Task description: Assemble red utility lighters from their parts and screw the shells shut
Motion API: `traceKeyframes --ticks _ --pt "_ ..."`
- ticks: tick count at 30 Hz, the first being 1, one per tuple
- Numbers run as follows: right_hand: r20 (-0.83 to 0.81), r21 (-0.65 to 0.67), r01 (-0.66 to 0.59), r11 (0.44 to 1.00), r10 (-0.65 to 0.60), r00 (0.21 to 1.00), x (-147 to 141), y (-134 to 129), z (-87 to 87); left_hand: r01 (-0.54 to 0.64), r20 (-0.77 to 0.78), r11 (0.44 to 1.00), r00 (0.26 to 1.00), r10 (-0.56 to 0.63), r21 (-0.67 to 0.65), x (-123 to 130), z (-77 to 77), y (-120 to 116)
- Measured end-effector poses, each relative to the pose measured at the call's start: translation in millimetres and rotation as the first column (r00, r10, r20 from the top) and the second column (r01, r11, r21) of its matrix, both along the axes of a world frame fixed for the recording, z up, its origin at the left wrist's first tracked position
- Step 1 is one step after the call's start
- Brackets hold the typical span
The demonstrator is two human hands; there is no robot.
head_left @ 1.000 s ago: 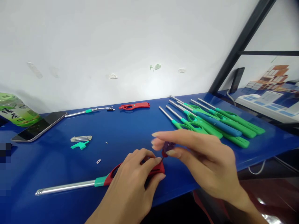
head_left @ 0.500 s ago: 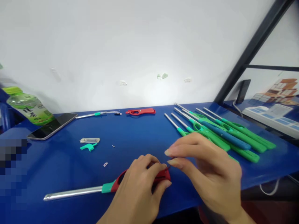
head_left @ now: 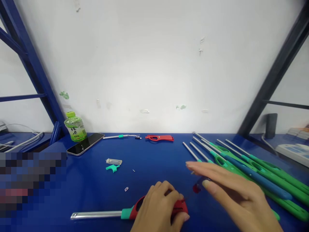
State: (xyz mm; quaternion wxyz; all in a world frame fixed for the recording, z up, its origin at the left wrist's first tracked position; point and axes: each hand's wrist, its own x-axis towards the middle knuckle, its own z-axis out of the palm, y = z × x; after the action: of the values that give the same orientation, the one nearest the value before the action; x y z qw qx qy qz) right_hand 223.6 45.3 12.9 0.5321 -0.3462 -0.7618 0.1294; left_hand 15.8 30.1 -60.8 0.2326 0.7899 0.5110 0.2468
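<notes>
A long-nosed gas lighter (head_left: 96,215) with a metal tube, teal collar and red handle lies on the blue table. My left hand (head_left: 158,206) is closed around the red handle, covering much of it. To its right, my right hand (head_left: 238,193) hovers apart from the lighter. Between its thumb and fingers is a small dark blue piece with a red end (head_left: 196,188), too blurred to name. Left of the hands lie a clear plastic piece (head_left: 114,161), a teal plastic part (head_left: 113,168), a small white part (head_left: 126,189) and a tiny pin (head_left: 133,170).
Several green lighters (head_left: 256,167) and a blue-handled one (head_left: 258,177) lie at right. Along the wall are a red handle shell (head_left: 159,138) and a metal tube (head_left: 112,137) with wire. A phone (head_left: 85,144) and green bottle (head_left: 75,127) stand back left.
My right hand has drawn away from the red handle to the right, its fingers less tightly pinched, showing the dark blue and red piece. The camera view has shifted; my left hand keeps its hold.
</notes>
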Motion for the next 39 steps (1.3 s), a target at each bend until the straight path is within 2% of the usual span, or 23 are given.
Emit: traceKeyframes --ticks 2,5,7,10,12,15,21,24,26,30,32,36,39 --pt "-0.019 -0.024 -0.017 1.0 0.016 1.0 -2.9 1.0 0.0 -0.002 -0.002 1.0 1.0 0.002 -0.014 0.2 0.6 1.0" --pt "-0.089 0.075 -0.018 0.997 0.024 0.996 -8.1 3.3 -1.5 -0.013 -0.007 0.999 1.0 0.013 -0.044 0.8 3.5 2.6" --pt "-0.055 0.1 0.007 0.995 -0.002 0.998 -7.7 4.0 -2.6 -0.012 -0.01 0.997 1.0 0.011 -0.07 1.0 6.1 3.7" --pt "0.082 0.027 0.02 0.999 -0.023 0.996 -0.2 3.5 -2.9 -0.01 -0.006 0.995 1.0 0.009 -0.097 1.1 9.2 4.1" --pt "0.127 -0.036 -0.025 0.999 0.03 0.991 4.3 3.2 -2.4 -0.011 0.002 0.994 1.0 0.011 -0.107 1.5 10.6 3.3" --pt "0.097 -0.078 -0.086 0.993 0.094 0.991 2.6 4.3 -1.8 -0.018 0.017 0.993 1.0 0.02 -0.114 2.4 12.4 1.6" --pt "0.103 0.041 0.049 0.998 -0.053 0.993 -5.1 5.8 -2.8 -0.027 0.022 0.993 0.999 0.03 -0.119 3.3 14.1 0.7" --pt "0.105 0.039 -0.015 0.999 0.011 0.994 -2.9 4.0 -2.8 -0.026 0.03 0.993 0.999 0.03 -0.118 3.6 14.5 -0.9" --pt "0.051 0.012 -0.062 0.998 0.061 0.997 -3.9 3.5 -3.1 -0.028 0.043 0.992 0.999 0.033 -0.12 3.8 15.7 -2.8" --pt "-0.05 0.044 -0.018 0.999 0.021 0.999 -8.9 5.7 -5.6 -0.026 0.06 0.992 0.998 0.034 -0.125 3.8 18.4 -5.0" --pt "-0.017 0.05 -0.008 0.999 0.009 1.0 -8.4 6.3 -6.2 -0.027 0.06 0.992 0.998 0.035 -0.125 3.9 18.6 -5.2" --pt "0.049 -0.041 -0.091 0.995 0.093 0.994 -5.1 4.1 -6.3 -0.03 0.054 0.992 0.998 0.037 -0.119 4.6 17.9 -6.3" --pt "-0.014 0.02 -0.053 0.998 0.053 0.998 -7.6 2.8 -8.4 -0.039 0.049 0.994 0.998 0.044 -0.106 5.0 18.5 -7.4"
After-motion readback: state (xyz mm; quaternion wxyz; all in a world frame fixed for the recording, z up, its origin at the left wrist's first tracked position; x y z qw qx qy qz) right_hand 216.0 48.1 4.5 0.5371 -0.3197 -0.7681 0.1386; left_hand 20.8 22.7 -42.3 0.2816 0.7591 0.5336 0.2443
